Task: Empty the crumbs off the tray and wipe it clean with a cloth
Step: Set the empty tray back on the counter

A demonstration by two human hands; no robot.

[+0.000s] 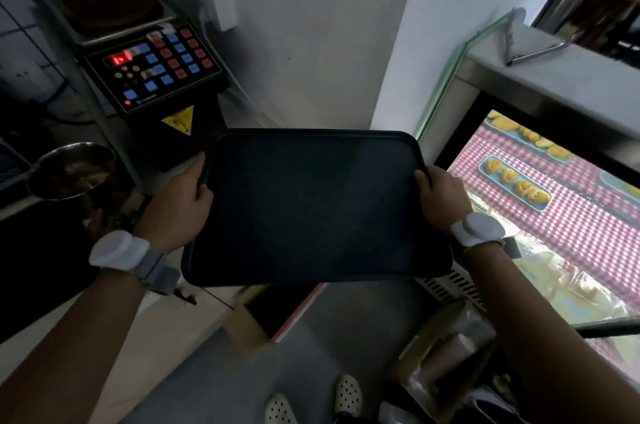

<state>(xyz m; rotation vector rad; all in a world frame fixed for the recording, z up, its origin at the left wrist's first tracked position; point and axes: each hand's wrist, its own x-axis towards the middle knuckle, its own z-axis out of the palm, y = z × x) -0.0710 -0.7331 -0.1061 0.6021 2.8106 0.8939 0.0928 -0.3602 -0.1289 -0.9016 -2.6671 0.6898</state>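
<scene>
Tray (311,208), dark and rectangular with rounded corners and a low raised rim, held out at about waist height in front of the body, seen from above. Left hand (180,205) clenched on the left edge, thumb over the rim and fingers underneath; right hand (441,198) gripping the right edge the same way. White band (119,248) on the left wrist, matching band (479,228) on the right. Tray kept roughly level and clear of any bench, probably so loose crumbs stay on it until a place to tip them is reached. Two-sided grip suited to carrying it flat and then tilting it. Surface too dark and dim to tell whether crumbs are lying on it; possibly none visible. No cloth in sight.

Beyond the tray's far left corner, black machine (152,66) with red and blue buttons, a lit red display and a yellow warning triangle. Lower left, steel bowl (71,169) on a dark ledge. To the right, lit display case (540,201) lined with red-checked cloth, holding yellow pastries (516,181) on a pale blue dish. Below, grey floor (249,361) and the toes of white perforated shoes (348,394).

Judged stage: start of the job, tray in transit, emptying and wiping both yet to come.
</scene>
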